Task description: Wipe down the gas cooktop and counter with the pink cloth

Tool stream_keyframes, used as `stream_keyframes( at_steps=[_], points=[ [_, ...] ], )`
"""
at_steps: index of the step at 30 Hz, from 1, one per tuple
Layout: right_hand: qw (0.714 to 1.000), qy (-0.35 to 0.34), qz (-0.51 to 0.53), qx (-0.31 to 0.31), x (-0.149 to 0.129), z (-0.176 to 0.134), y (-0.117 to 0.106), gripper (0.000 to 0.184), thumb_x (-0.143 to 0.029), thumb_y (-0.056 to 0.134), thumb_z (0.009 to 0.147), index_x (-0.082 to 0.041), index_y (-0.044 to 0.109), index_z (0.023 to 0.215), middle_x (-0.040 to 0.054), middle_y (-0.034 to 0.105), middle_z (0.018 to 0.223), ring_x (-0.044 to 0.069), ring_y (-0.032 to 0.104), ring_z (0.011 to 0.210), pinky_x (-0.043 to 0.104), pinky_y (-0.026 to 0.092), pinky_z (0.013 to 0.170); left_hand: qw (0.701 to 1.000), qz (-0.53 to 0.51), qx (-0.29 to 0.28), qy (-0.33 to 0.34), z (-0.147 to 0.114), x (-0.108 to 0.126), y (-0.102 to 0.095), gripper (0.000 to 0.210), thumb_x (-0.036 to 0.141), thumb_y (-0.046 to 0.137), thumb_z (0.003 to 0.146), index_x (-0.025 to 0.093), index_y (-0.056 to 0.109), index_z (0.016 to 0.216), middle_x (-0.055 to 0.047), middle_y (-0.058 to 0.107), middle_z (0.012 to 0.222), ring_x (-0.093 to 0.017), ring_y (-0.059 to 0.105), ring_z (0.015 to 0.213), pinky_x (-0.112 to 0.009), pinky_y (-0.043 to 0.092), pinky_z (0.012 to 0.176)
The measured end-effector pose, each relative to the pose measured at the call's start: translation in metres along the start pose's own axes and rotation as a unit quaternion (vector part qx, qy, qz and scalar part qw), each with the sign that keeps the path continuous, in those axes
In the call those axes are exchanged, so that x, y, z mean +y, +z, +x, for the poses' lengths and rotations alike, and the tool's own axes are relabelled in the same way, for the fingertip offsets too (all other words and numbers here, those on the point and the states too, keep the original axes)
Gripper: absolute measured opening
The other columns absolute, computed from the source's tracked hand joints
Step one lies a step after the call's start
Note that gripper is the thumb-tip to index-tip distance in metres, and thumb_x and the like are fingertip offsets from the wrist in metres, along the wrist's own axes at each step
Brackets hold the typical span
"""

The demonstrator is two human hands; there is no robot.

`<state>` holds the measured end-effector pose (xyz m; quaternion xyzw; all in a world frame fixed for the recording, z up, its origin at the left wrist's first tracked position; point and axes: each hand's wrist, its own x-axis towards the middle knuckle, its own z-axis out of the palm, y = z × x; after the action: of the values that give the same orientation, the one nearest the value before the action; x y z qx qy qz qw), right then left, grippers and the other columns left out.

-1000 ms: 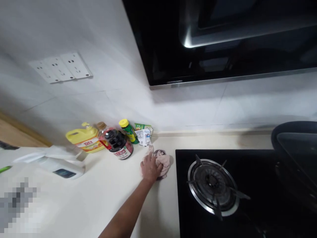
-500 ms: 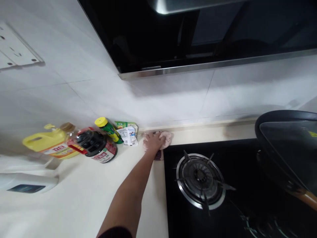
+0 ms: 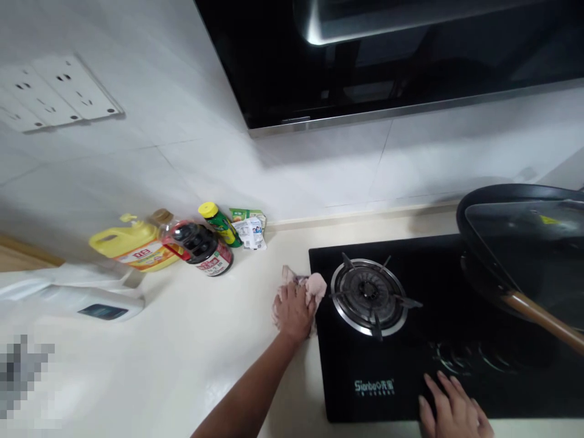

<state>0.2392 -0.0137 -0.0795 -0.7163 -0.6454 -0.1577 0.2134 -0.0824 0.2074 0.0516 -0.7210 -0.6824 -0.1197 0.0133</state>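
Note:
My left hand (image 3: pixel 294 310) presses down on a crumpled pink cloth (image 3: pixel 316 286), its fingers curled over the fabric. Both lie on the white countertop (image 3: pixel 237 304), along the left edge of a black gas stove (image 3: pixel 356 359). The cloth's right end touches or slightly overlaps the stove's rim. At the bottom right, my right hand (image 3: pixel 454 410) rests with spread fingers on the stove's front edge, below the control knobs (image 3: pixel 449 356). It holds nothing. The left burner (image 3: pixel 368 292) is bare, between the two hands.
A wok (image 3: pixel 477 201) with a glass lid and wooden handle (image 3: pixel 547 319) sits on the right burner. Against the wall stand a yellow jug (image 3: pixel 137 243), a dark sauce bottle (image 3: pixel 205 249), a green bottle (image 3: pixel 223 225) and packets (image 3: pixel 250 231). A range hood (image 3: pixel 365 73) overhangs.
My left hand has drawn the cloth from the back wall toward me along the stove's left side. My right hand has come into view on the stove's front edge. The camera view has shifted.

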Motion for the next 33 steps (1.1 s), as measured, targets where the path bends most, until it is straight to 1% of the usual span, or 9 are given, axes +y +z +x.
stream_keyframes(
  at_steps=[9, 13, 18, 20, 22, 25, 27, 29, 33],
  points=[
    [0.999, 0.033, 0.033, -0.014, -0.027, 0.025, -0.031, 0.04, -0.035, 0.043, 0.104, -0.011, 0.063, 0.13, 0.0202, 0.06, 0.141, 0.036, 0.049, 0.141, 0.058, 0.032, 0.118, 0.994, -0.049, 0.015, 0.101, -0.167, -0.015, -0.004, 0.044, 0.045, 0.059, 0.094, 0.03, 0.067, 0.135, -0.012, 0.064, 0.145, -0.04, 0.049, 0.138, -0.059, 0.037, 0.112],
    [0.999, 0.04, 0.026, -0.023, -0.026, 0.025, -0.028, 0.041, -0.037, 0.041, 0.106, -0.013, 0.062, 0.13, 0.0192, 0.06, 0.14, 0.035, 0.047, 0.141, 0.057, 0.033, 0.117, 0.985, -0.089, -0.012, 0.145, -0.207, -0.025, -0.004, 0.051, 0.055, 0.069, 0.084, 0.035, 0.068, 0.131, -0.009, 0.069, 0.136, -0.039, 0.055, 0.13, -0.059, 0.04, 0.108],
    [0.999, 0.036, 0.011, -0.014, -0.028, 0.027, -0.025, 0.041, -0.036, 0.038, 0.107, -0.013, 0.063, 0.13, 0.0184, 0.061, 0.139, 0.034, 0.048, 0.139, 0.054, 0.033, 0.115, 0.956, -0.222, -0.027, 0.189, -0.235, -0.033, 0.005, 0.039, 0.056, 0.079, 0.069, 0.034, 0.076, 0.101, -0.006, 0.077, 0.11, -0.035, 0.064, 0.11, -0.055, 0.046, 0.099],
    [0.999, 0.038, 0.007, -0.012, -0.028, 0.028, -0.023, 0.04, -0.035, 0.039, 0.107, -0.014, 0.063, 0.129, 0.0174, 0.061, 0.139, 0.033, 0.048, 0.138, 0.054, 0.033, 0.115, 0.939, -0.311, -0.064, 0.133, -0.236, -0.03, -0.002, 0.032, 0.051, 0.078, 0.067, 0.031, 0.076, 0.092, -0.006, 0.077, 0.099, -0.034, 0.066, 0.103, -0.054, 0.048, 0.097],
    [0.999, 0.042, 0.008, -0.011, -0.027, 0.028, -0.02, 0.04, -0.036, 0.039, 0.106, -0.015, 0.064, 0.129, 0.0165, 0.062, 0.139, 0.033, 0.049, 0.138, 0.054, 0.034, 0.114, 0.889, -0.431, -0.152, 0.022, -0.229, -0.022, -0.02, 0.035, 0.053, 0.074, 0.071, 0.029, 0.077, 0.097, -0.008, 0.077, 0.097, -0.031, 0.067, 0.095, -0.051, 0.052, 0.092],
    [0.999, 0.047, 0.017, -0.001, -0.025, 0.028, -0.017, 0.041, -0.039, 0.04, 0.106, -0.017, 0.065, 0.129, 0.0155, 0.062, 0.139, 0.032, 0.049, 0.138, 0.052, 0.035, 0.113, 0.705, -0.628, -0.294, -0.151, -0.2, -0.004, -0.053, 0.057, 0.066, 0.064, 0.082, 0.021, 0.073, 0.115, -0.011, 0.077, 0.1, -0.028, 0.07, 0.088, -0.046, 0.056, 0.085],
    [0.999, 0.05, 0.019, 0.004, -0.023, 0.028, -0.016, 0.041, -0.041, 0.04, 0.105, -0.018, 0.065, 0.128, 0.0151, 0.063, 0.138, 0.032, 0.049, 0.138, 0.052, 0.035, 0.113, 0.621, -0.698, -0.282, -0.218, -0.171, 0.005, -0.068, 0.063, 0.073, 0.062, 0.081, 0.016, 0.074, 0.107, -0.012, 0.077, 0.096, -0.027, 0.071, 0.088, -0.044, 0.057, 0.089],
    [0.999, 0.05, 0.02, 0.005, -0.023, 0.028, -0.015, 0.042, -0.041, 0.04, 0.105, -0.018, 0.066, 0.128, 0.0148, 0.064, 0.137, 0.032, 0.05, 0.137, 0.052, 0.035, 0.113, 0.624, -0.706, -0.248, -0.226, -0.141, 0.005, -0.073, 0.067, 0.078, 0.064, 0.075, 0.017, 0.074, 0.102, -0.012, 0.076, 0.095, -0.028, 0.071, 0.092, -0.047, 0.058, 0.091],
    [0.998, 0.056, 0.031, 0.004, -0.022, 0.028, -0.014, 0.042, -0.041, 0.041, 0.104, -0.018, 0.066, 0.128, 0.0145, 0.063, 0.138, 0.032, 0.05, 0.138, 0.053, 0.035, 0.113, 0.711, -0.641, -0.152, -0.245, -0.096, -0.029, -0.065, 0.073, 0.071, 0.075, 0.063, 0.014, 0.07, 0.108, -0.018, 0.074, 0.108, -0.037, 0.068, 0.109, -0.056, 0.055, 0.101]
  ],
)
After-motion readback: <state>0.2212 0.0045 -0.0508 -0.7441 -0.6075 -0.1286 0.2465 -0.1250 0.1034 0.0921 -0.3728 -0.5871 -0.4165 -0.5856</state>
